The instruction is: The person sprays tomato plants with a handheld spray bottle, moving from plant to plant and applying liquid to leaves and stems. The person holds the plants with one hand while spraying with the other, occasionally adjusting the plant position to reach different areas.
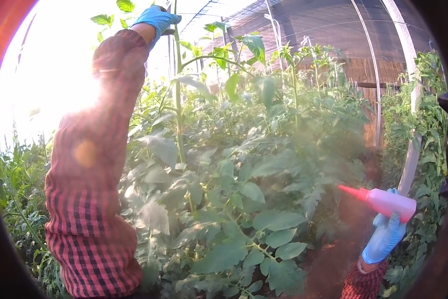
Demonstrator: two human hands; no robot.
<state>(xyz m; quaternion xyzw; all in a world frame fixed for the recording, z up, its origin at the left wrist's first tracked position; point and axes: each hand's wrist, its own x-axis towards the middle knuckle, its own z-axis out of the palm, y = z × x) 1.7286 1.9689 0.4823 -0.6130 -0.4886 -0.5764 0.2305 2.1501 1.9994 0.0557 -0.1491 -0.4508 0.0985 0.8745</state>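
Observation:
High in the picture, my left hand (154, 21), in a blue glove, has its fingers around the upper stem (178, 93) of a tall tomato plant. A side shoot branches off to the right, a little below that grip. At the lower right, my gloved right hand (385, 235) holds a translucent squeeze bottle (392, 204) with pink contents. Its pointed red nozzle (352, 191) aims left toward the foliage without touching my left hand's plant. Broad tomato leaves (280, 220) fill the space between both hands.
A pale post (410, 160) leans at the right, beside more plants. Thin white poles (373, 71) and support wires rise behind the row. Dark netting (321, 33) covers the back. Reddish soil (324, 261) shows below. Strong glare washes out the upper left.

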